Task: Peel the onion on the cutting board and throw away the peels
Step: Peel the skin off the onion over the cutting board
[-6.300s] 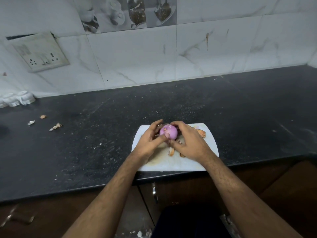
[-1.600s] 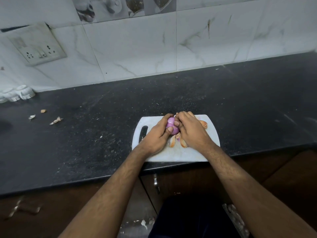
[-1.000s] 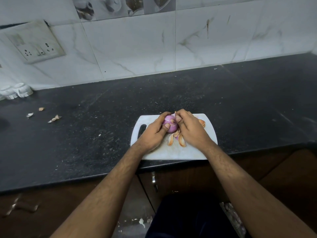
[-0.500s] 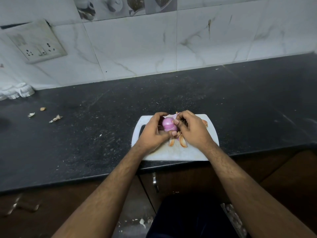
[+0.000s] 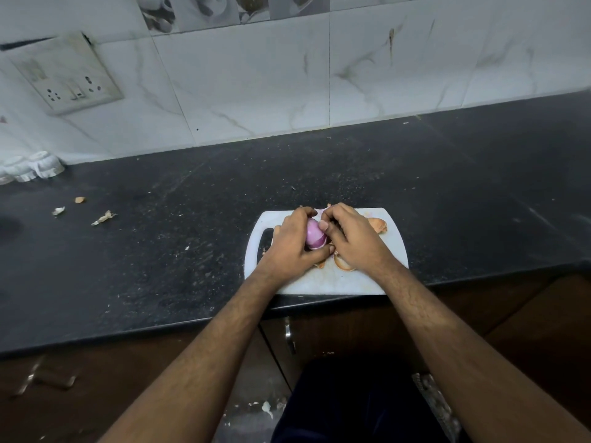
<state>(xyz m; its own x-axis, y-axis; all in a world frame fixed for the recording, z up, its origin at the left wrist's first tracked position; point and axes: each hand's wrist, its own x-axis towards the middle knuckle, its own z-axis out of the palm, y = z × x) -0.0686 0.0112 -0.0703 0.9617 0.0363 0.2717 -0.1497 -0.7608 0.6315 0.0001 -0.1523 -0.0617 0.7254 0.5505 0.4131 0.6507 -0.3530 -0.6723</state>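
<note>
A purple onion [image 5: 314,237] is held just above the white cutting board [image 5: 323,281] at the counter's near edge. My left hand [image 5: 292,247] wraps the onion from the left and below. From the right, my right hand [image 5: 353,239] pinches a pale strip of skin [image 5: 320,211] at the onion's top, thumb pressed on its side. Brown peels lie on the board: one below my right hand [image 5: 342,265], one at the far right [image 5: 378,224]. Much of the onion is hidden by my fingers.
The board sits on a black stone counter [image 5: 160,244]. Small peel scraps [image 5: 104,217] lie at the left. White objects [image 5: 33,166] stand against the tiled wall, under a socket plate [image 5: 68,75]. Brown cabinet doors with a metal handle [image 5: 289,335] are below the edge.
The onion has been turned in my hands and shows a taller, smoother purple side. My right fingers have shifted up to its top and pulled a strip of skin.
</note>
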